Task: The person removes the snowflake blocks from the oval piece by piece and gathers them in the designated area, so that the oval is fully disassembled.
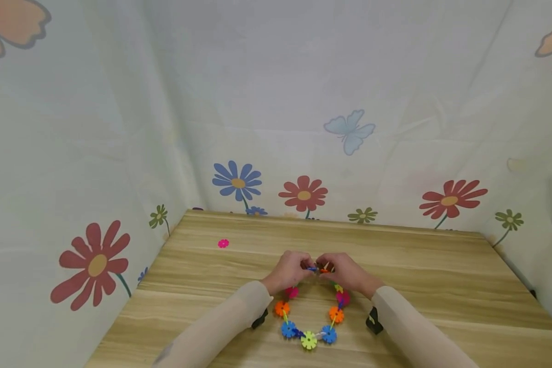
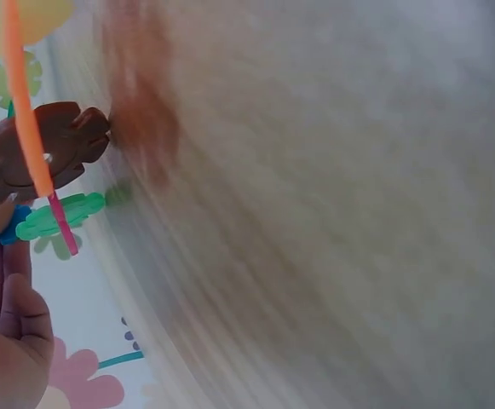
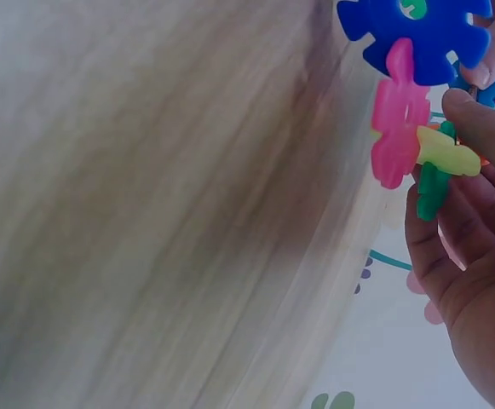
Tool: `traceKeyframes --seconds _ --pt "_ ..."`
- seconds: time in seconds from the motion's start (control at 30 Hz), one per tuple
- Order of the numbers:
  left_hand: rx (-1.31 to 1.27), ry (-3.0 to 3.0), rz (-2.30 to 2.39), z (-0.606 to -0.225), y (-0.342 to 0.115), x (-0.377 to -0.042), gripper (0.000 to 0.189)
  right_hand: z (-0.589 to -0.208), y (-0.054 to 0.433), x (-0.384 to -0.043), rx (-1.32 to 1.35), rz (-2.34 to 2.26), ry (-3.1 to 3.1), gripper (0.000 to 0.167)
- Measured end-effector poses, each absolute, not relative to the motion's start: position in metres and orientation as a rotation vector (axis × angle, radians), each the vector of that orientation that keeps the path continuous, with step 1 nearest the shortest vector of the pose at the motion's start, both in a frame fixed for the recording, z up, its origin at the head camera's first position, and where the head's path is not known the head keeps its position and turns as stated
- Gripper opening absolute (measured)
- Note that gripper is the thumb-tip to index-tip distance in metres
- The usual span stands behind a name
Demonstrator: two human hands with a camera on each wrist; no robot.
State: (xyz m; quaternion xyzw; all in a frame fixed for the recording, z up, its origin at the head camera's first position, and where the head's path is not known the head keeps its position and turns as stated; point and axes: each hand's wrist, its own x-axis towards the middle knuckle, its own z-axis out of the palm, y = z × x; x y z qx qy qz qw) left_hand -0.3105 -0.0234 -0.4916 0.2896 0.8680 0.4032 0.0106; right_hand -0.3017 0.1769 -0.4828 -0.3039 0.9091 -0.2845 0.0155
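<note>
Many flower-shaped plastic discs are slotted together in a chain that curves round into a ring, with a lime disc [image 1: 308, 340] at its near side. My left hand [image 1: 289, 268] pinches a blue disc [image 1: 312, 269] at the far side of the ring. Facing it, my right hand [image 1: 345, 271] grips the other end, around an orange disc [image 1: 324, 271]. Green and yellow discs lie by the right fingers in the right wrist view, below a pink disc [image 3: 396, 132] and a dark blue disc [image 3: 426, 38]. A brown disc [image 2: 60, 145] and a green disc [image 2: 68, 217] show in the left wrist view.
A loose pink disc [image 1: 223, 243] lies at the far left of the wooden table [image 1: 409, 271]. Behind and beside the table hangs a pale cloth [image 1: 276, 102] printed with flowers and butterflies. Dark straps [image 1: 374, 321] sit at the wrists.
</note>
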Motion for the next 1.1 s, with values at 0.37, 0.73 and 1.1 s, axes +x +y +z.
traceKeyframes --seconds 0.37,0.73,1.1 --pt "0.951 2.822 1.182 -0.491 -0.023 -0.309 0.010 -0.478 0.175 -0.300 -0.974 -0.871 2.830 0.023" --pt "0.985 2.835 1.136 -0.489 -0.025 -0.309 0.010 -0.478 0.178 -0.301 -0.962 -0.881 2.843 0.025" --pt "0.795 2.790 1.302 -0.482 -0.053 -0.317 0.010 -0.477 0.181 -0.300 -0.919 -0.877 2.825 0.026"
